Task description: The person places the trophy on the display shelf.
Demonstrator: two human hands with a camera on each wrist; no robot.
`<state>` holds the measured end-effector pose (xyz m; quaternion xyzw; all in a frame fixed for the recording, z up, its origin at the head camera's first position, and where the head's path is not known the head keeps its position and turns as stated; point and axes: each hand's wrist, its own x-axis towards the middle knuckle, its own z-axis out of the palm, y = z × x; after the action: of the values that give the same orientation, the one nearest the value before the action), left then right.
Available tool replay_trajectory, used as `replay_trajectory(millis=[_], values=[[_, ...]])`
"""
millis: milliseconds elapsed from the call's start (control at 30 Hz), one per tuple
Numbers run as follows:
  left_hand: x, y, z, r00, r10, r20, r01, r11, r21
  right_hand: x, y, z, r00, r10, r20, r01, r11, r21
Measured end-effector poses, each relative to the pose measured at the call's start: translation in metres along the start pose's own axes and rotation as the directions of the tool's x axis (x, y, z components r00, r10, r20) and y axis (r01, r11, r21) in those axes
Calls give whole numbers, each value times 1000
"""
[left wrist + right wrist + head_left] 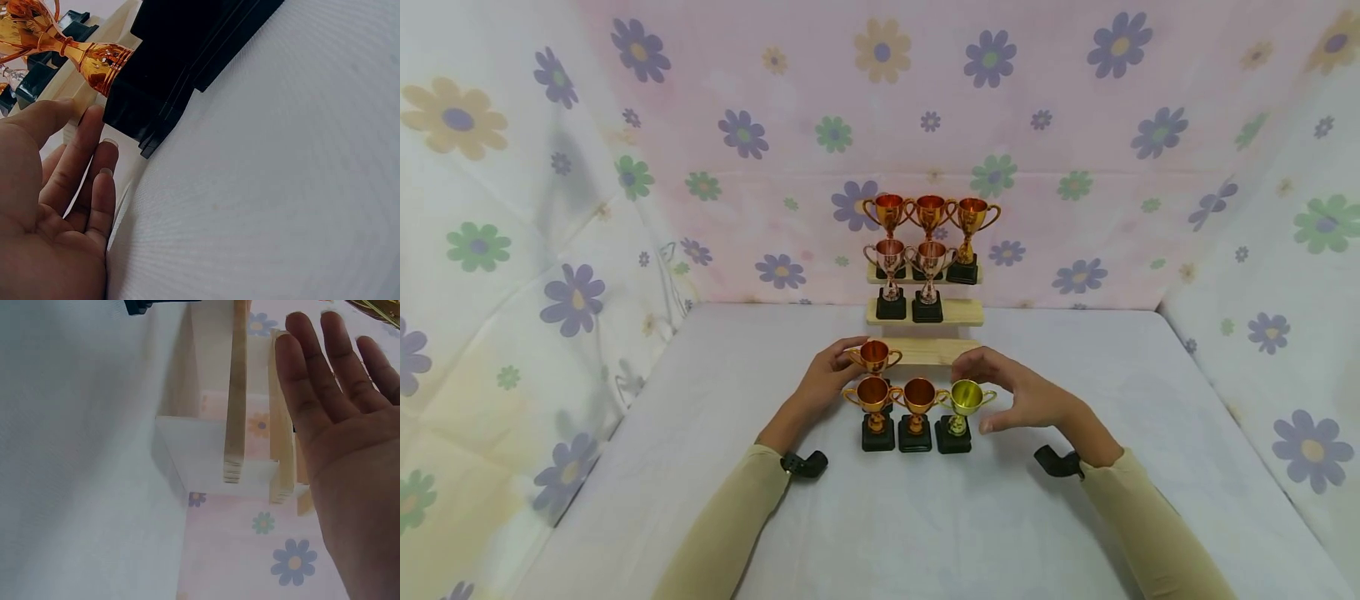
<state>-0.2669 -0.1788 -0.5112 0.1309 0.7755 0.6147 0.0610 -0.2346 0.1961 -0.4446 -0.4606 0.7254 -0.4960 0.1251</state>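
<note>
My left hand reaches beside an orange-gold trophy cup just in front of the wooden tiered stand. In the left wrist view its fingers are loosely bent by a black base, near the lowest board's end; whether they touch is unclear. Before that cup stand two more orange trophies and a yellow-gold trophy in a row on the table. Right of the yellow one, my right hand holds nothing. Its fingers extend beside the stand's boards in the right wrist view.
Two rose-gold trophies stand on the middle board. Behind them, the top board carries two orange trophies and a golden trophy. A white cloth covers the table, and flowered fabric hangs around it.
</note>
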Motion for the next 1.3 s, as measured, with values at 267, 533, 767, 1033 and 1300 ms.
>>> replay_trajectory(millis=[267, 533, 767, 1033, 1300], values=[[0, -2, -2, 1000, 9, 4, -9, 1000, 9, 3, 0, 13, 991, 135, 16, -134, 989, -55], [-1, 0, -3, 1000, 16, 13, -16, 1000, 8, 5, 6, 21, 989, 149, -21, -149, 989, -12], [0, 3, -2, 1000, 4, 14, -4, 1000, 21, 4, 15, 19, 989, 146, -24, -146, 989, 13], [1, -1, -1, 1000, 3, 11, -3, 1000, 7, 3, 17, 21, 988, 154, -24, -154, 988, -3], [0, 0, -1, 1000, 6, 8, -6, 1000, 17, 5, 16, 21, 991, 136, -13, -136, 991, -13]])
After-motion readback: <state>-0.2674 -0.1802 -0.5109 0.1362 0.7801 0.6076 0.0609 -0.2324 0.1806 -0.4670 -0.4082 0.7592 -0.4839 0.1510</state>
